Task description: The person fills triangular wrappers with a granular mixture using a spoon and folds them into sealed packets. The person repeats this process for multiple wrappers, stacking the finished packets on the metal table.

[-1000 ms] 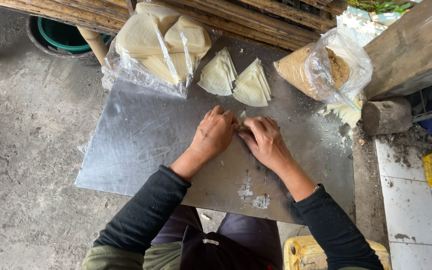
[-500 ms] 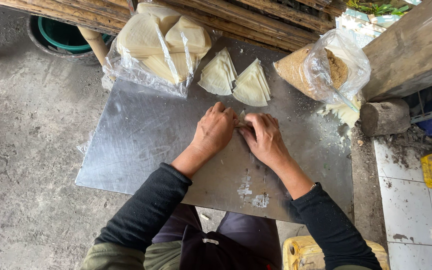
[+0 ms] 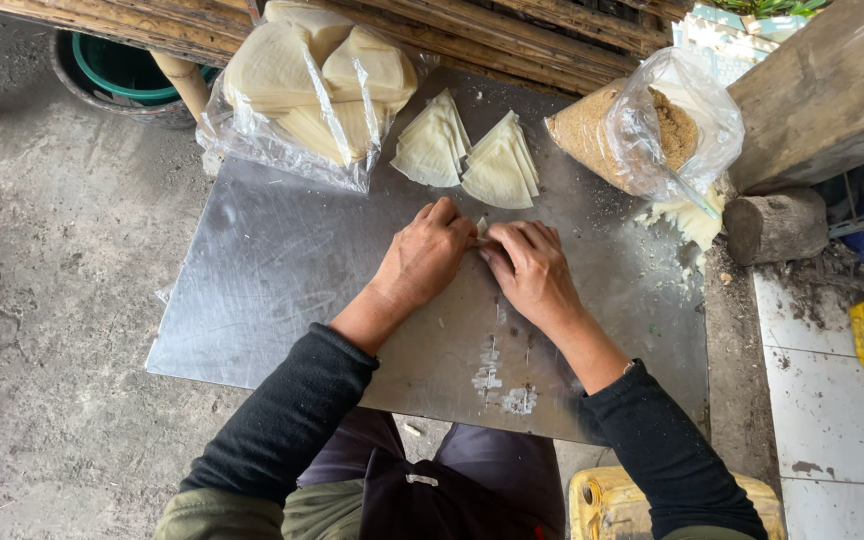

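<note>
Both hands sit at the middle of the metal sheet (image 3: 282, 290), knuckles up and fingertips meeting, much as they did a second ago; the only shift is slight, the fingers drawn a little closer together over the same spot. The left hand (image 3: 424, 255) has its fingers curled down and closed, and the right hand (image 3: 530, 272) likewise, the two pinching a small pale wrapper piece (image 3: 481, 227) between them, of which only a sliver shows above the fingertips. How much of it each hand grasps is hidden under the fingers. Just beyond the hands, toward the far edge of the sheet, lie two fans of folded pale triangles (image 3: 467, 152), unmoved since the earlier pictures. At the sheet's far left corner rests a clear bag of stacked pale wrappers (image 3: 302, 80), and at its far right corner an open clear bag of brown crumbly filling (image 3: 642, 130), with a few pale scraps (image 3: 687, 215) beside it. On the near part of the sheet are white smears (image 3: 497, 375), as before.
</note>
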